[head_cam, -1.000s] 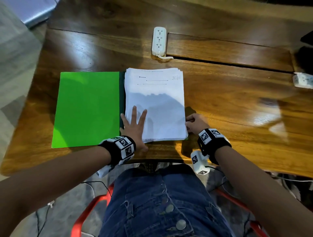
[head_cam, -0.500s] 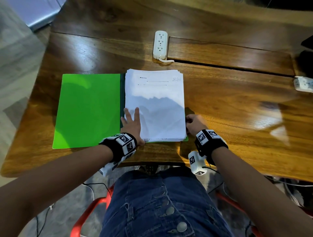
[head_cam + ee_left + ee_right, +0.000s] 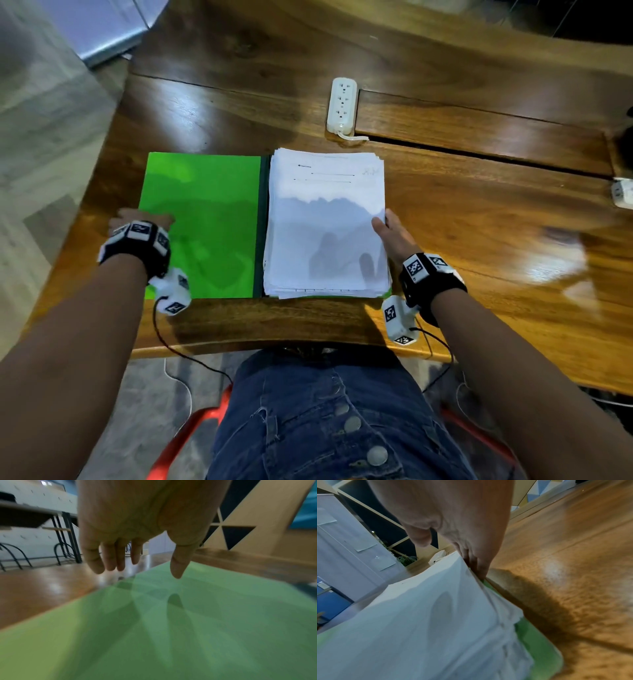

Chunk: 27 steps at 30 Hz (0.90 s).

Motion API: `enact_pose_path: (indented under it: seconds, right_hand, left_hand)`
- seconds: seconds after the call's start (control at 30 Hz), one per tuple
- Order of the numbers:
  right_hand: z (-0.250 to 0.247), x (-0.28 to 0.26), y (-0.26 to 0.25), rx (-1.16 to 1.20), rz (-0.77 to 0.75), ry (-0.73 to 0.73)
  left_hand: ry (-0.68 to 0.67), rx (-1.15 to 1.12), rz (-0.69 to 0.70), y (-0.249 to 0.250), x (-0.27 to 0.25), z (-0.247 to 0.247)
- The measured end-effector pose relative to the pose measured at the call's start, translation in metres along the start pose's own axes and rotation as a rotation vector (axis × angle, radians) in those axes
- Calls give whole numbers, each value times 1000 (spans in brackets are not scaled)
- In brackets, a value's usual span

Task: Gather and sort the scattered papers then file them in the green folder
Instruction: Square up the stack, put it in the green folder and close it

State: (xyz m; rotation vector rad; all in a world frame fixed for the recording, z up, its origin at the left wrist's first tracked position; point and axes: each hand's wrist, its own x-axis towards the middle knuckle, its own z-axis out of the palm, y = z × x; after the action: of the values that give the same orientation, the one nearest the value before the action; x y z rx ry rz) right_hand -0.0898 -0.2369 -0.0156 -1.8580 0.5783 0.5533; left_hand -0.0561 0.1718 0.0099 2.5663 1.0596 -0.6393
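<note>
The green folder [image 3: 202, 222] lies open on the wooden table [image 3: 479, 222], its bare left cover [image 3: 188, 628] facing up. A thick stack of white papers [image 3: 325, 222] rests on its right half, with a green rim [image 3: 537, 646] showing beneath. My left hand [image 3: 140, 219] is at the cover's left edge; its straight fingers [image 3: 109, 557] hang just past that edge and the thumb hovers over the green. My right hand [image 3: 385, 222] is at the stack's right edge. Its fingers [image 3: 479, 566] touch the side of the papers, and the thumb is lifted above the top sheet.
A white power strip [image 3: 342, 106] lies just beyond the papers, beside a long groove in the table. Another white socket block [image 3: 621, 193] sits at the far right edge. A red chair frame [image 3: 178, 442] and cables are below the table's front edge.
My left hand left the stack's lower left corner and moved left to the folder's outer edge. My right hand slid farther up the stack's right side and uncurled.
</note>
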Motion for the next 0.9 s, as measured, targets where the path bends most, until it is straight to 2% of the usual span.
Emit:
enact_pose_path:
  seconds: [0.03,0.1,0.2,0.3,0.4,0.47,0.63,0.77,0.9]
  right_hand:
    - [1,1,-5,-14,-5,1]
    - [2,6,-8,-45,-7,10]
    - [5,10,-11,-40,-14,8]
    - [6,11,-15,-57,-48,8]
    - [2,14,-16,-137,-70,0]
    - [-3,19,-14,-170,-76,-25]
    - [-9,14,-30,-151,-83,-55]
    - [-8,11,-40,-155,-47,-40]
    - [-12,5,-66,-180,-88,-14]
  left_hand:
    - [15,55,9,-16,12,1]
    - [-37,202,56,-32,21,1]
    - [-89,76,11,-29,21,-12]
    - [-98,75,0,-26,29,-24]
    - [-109,-27,66,-10,24,-47]
    - [-94,-82,161,2,22,-60]
    - [-6,-98,324,26,-22,-91]
    - [-143,-180,500,54,-66,-103]
    - [-191,-239,543,89,-102,-100]
